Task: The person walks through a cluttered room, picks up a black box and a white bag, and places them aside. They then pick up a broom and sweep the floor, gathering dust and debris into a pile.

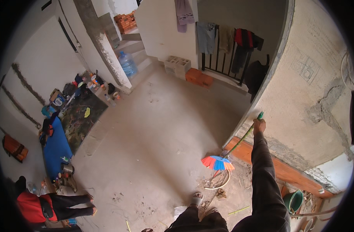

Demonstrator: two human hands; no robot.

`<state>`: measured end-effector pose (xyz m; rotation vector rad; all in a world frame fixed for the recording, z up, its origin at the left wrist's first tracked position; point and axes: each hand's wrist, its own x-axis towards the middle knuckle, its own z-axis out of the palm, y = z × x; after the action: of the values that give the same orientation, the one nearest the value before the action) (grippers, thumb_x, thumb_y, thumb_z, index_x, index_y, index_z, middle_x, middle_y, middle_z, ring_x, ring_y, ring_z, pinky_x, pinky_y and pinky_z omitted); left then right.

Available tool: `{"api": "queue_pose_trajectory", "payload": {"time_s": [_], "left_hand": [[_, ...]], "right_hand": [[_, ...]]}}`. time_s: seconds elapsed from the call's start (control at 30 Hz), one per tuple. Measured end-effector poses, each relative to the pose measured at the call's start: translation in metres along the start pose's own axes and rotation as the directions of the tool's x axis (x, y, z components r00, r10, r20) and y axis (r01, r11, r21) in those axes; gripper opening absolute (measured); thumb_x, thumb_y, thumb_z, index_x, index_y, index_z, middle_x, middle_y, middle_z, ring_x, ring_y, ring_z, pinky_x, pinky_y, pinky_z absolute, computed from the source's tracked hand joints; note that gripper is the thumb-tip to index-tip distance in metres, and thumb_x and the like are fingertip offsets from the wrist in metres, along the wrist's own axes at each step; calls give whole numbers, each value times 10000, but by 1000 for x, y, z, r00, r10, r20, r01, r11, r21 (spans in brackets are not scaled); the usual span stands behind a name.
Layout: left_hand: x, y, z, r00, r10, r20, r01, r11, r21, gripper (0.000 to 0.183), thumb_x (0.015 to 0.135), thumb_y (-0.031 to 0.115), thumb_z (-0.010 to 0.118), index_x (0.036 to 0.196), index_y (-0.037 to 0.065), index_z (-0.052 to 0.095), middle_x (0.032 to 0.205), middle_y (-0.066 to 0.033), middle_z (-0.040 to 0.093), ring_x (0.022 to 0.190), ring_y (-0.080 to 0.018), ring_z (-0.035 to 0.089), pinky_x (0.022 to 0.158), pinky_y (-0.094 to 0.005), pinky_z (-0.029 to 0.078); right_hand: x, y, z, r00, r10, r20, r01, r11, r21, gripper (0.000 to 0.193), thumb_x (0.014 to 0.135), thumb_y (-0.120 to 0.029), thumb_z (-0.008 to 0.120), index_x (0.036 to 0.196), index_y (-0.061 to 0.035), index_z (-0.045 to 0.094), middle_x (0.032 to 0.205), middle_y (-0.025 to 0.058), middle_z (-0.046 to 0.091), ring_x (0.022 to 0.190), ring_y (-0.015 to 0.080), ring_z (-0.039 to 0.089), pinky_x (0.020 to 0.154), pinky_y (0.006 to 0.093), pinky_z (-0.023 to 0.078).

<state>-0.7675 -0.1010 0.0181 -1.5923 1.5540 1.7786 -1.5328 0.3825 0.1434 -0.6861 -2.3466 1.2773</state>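
Note:
My right hand (259,126) is closed round the upper end of a broom's green handle, at the right by the wall corner. The broom (218,163) slants down to the left, its fan of red, blue and orange bristles low over or on the concrete floor; I cannot tell if it touches. Beside the bristles lie a pale curved strip (226,181) and loose debris (221,193). At the lower edge, a small brown shape (147,230) may be my left hand; it is almost wholly cut off, so its fingers do not show.
Another person (39,207) in red and black is at the lower left. A blue mat (57,149) and a dark patterned mat (82,123) lie along the left wall, with clutter around. Concrete blocks (177,65), bricks (199,78) and a railing (223,63) stand ahead; a green bucket (293,202) is lower right.

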Motion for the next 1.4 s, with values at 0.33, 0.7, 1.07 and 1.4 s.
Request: {"api": "queue_pose_trajectory", "payload": {"time_s": [0.33,0.7,1.07,1.4], "left_hand": [[-1,82,43,994,12,113,-49,942,332,382,840,203,598,1135,-26,519,923,-162,619,802,-266,634,682,-377,536],[69,223,108,952,13,305,-155,880,449,355,872,254,567,1135,19,525,970,-158,619,840,-261,626,744,-393,513],[70,299,156,884,93,459,-361,757,544,474,879,314,543,1201,-26,471,1063,-208,587,950,-319,603,820,-428,486],[85,250,153,894,-114,433,-228,716,660,374,873,252,543,1143,-5,511,983,-177,614,872,-289,623,768,-412,505]], "right_hand": [[-184,55,-116,799,-385,461,402,913,66,158,727,-121,674,875,-87,632,850,115,607,727,284,601,640,378,462],[-415,150,-261,262,444,857,-965,95,246,235,826,-59,508,1047,-1,562,888,149,626,677,209,632,582,337,545],[-465,171,-373,663,485,571,-299,870,-392,463,646,-23,607,1107,-65,594,946,214,633,901,365,609,758,395,488],[-597,132,-492,488,811,323,-753,578,-313,584,681,-19,525,1260,-86,507,565,48,540,387,95,443,336,258,359]]}}
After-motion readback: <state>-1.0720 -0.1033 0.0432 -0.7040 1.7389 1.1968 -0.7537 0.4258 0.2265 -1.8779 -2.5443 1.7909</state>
